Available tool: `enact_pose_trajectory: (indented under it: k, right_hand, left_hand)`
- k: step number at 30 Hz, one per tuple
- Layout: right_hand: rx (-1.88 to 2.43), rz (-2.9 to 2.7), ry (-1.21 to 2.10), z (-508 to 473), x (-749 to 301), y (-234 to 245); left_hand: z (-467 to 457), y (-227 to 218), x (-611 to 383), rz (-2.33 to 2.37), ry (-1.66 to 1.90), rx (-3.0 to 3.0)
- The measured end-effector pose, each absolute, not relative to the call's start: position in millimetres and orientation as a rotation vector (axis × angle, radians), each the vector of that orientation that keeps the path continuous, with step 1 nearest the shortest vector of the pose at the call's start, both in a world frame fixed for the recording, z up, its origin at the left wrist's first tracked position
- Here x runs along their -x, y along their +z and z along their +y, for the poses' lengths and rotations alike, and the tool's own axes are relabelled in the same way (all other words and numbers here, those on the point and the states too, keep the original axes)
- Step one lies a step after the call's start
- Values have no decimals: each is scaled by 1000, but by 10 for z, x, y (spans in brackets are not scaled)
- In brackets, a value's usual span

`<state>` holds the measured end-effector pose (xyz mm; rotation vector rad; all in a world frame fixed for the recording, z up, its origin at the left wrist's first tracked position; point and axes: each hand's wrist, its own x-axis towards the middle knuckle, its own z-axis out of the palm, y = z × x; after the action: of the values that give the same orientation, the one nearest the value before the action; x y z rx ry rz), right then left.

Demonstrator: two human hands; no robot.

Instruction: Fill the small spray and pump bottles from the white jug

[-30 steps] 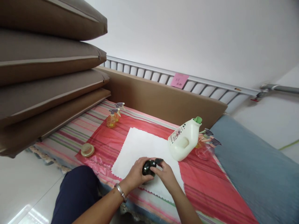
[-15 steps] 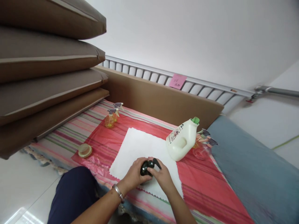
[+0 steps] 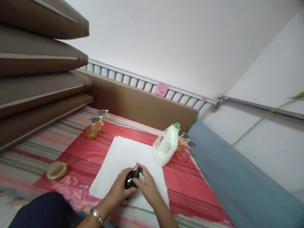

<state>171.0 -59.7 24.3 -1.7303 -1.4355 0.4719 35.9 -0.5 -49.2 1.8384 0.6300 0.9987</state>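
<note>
Both hands close around a black pump bottle [image 3: 129,181], held over the near part of a white scalloped sheet [image 3: 114,161]; the hands hide too much of its base to tell whether it touches the sheet. Taking the bottle as the centre of a clock face, with twelve toward the top of the view, the left hand [image 3: 119,187] comes in from eight, its fingers curling over the far side at about eleven and its thumb lying along the near side at about six, so the shiny body sits grasped between them. The right hand [image 3: 146,185] comes from four, its thumb against the bottle's upper part at about three and its forefinger reaching beyond the pump head [image 3: 138,171], which lies at one, between that thumb and forefinger; slight blur leaves the exact contact there uncertain. A white jug [image 3: 166,145] with a green mouth tilts between one and two, clear of the right fingers. Pink spray bottles [image 3: 183,154] stand behind it at two, amber spray bottles [image 3: 93,129] at eleven, and a round pale lid [image 3: 56,170] lies near nine, well apart from both hands, on the red covering [image 3: 80,155].
</note>
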Motion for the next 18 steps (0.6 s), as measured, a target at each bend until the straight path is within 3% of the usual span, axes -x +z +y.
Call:
enact_pose_trajectory:
  k: [14,18]
  right_hand:
    - [1964,-1337,196,-608,-1557,258]
    - [1905,-1290,263,-631,-1546,243]
  left_hand:
    - [167,-771,-408,697,1109,-1960]
    - [210,-791,-391,658,1107,-2001]
